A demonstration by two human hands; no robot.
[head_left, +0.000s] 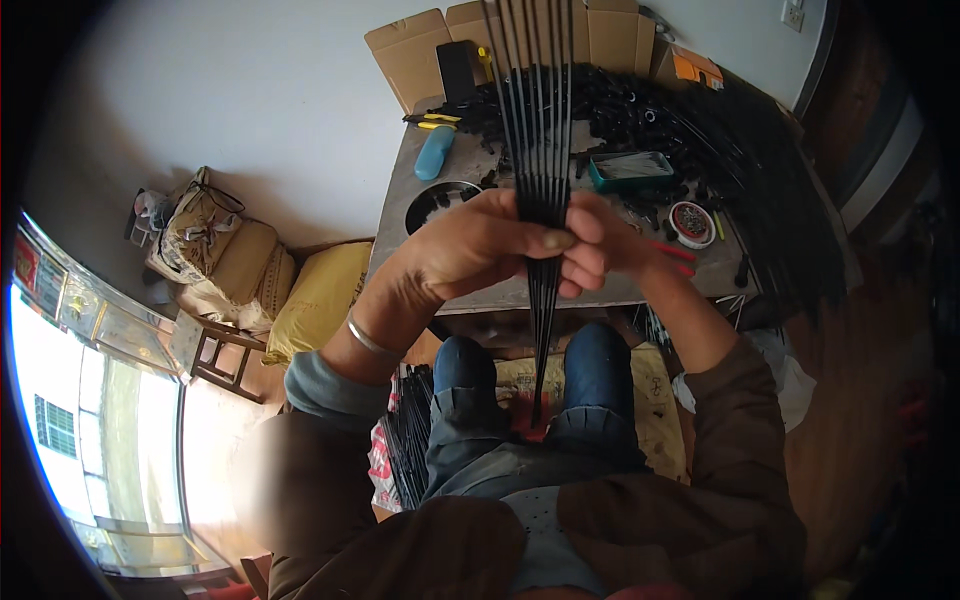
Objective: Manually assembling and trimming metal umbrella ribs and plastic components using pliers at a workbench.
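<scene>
A fanned bundle of thin black rods (541, 110) stands upright in front of me, spread at the top and narrowing to a point between my knees. My left hand (470, 240) is closed round its middle, the thumb laid across the rods. From the other side my right hand (598, 243) grips the same bundle, its fingers curled against it. Beyond my hands is a grey table (405, 185) with a dark round dish (425, 207), a green tray of thin pale pins (632, 172) and a round tub of small parts (691, 224).
Black parts (640, 110) pile up at the table's back, with long black rods (770, 190) along its right. Cardboard (405, 55), a blue case (433, 153) and red-handled pliers (675, 256) lie there too. More rods (408, 430) stand beside my left leg. Sacks (320, 300) sit left.
</scene>
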